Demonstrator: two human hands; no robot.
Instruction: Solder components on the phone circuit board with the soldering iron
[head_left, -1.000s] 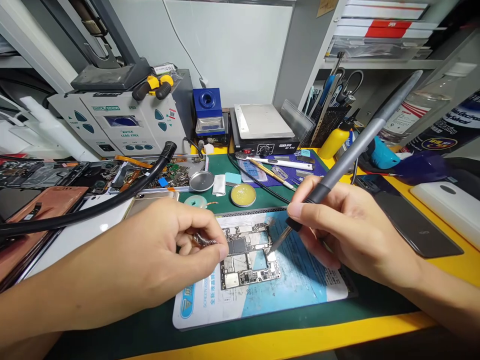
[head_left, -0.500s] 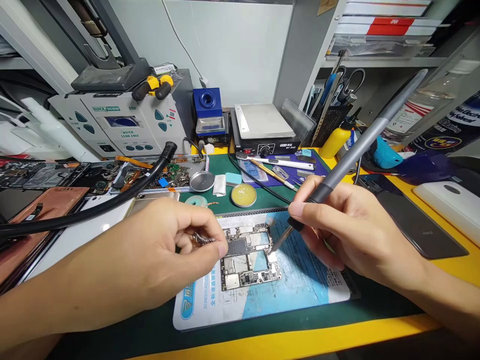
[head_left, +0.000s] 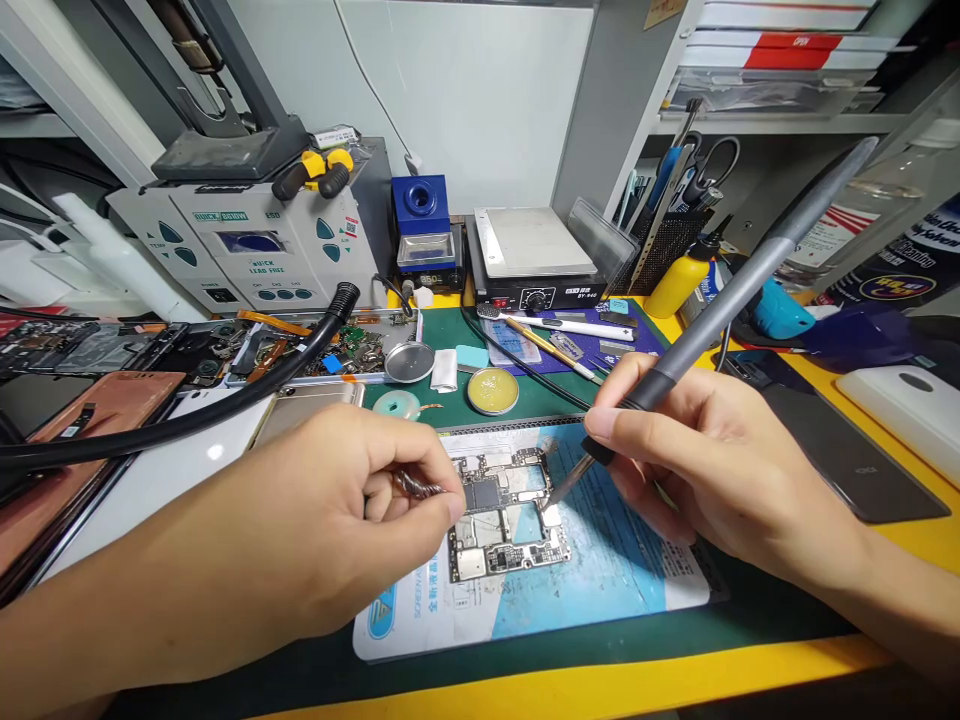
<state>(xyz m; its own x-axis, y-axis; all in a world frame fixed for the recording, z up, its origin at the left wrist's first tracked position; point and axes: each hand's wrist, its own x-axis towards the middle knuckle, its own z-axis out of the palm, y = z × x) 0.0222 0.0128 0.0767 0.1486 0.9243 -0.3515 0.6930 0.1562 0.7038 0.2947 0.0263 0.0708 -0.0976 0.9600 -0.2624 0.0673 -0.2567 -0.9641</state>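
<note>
1. Landmark: circuit board. It lies flat on the blue-and-white pad.
2. Right hand: just off the board's right side. Thumb and fingers clamped, pen-fashion, around the lower handle of the soldering iron.
3. Iron: slants from the upper right down to the board's right edge. Tip is at that edge; cannot tell contact from a slight gap.
4. Left hand: at the board's left edge and over the pad. Thumb and forefinger pressed together on the twisted wire, other fingers curled. Cannot tell whether an end sticks out past the fingertips.
5. Handling, iron (judged): light, stiff, steerable from the fingers. Hold by the grip behind the dark collar; treat the metal shaft as hot. The long handle may swing if gripped loosely.
6. Handling, wire (judged): very light, soft, easily bent. Pinch close to the working end.
7. Handling, board (judged): thin, rigid, fragile, liable to slide on the smooth pad. Lift by outer edges only, clear of small parts and the narrow strips around the cut-outs.
8. Nearby: tin of yellow paste, beyond the board's far edge.
</note>
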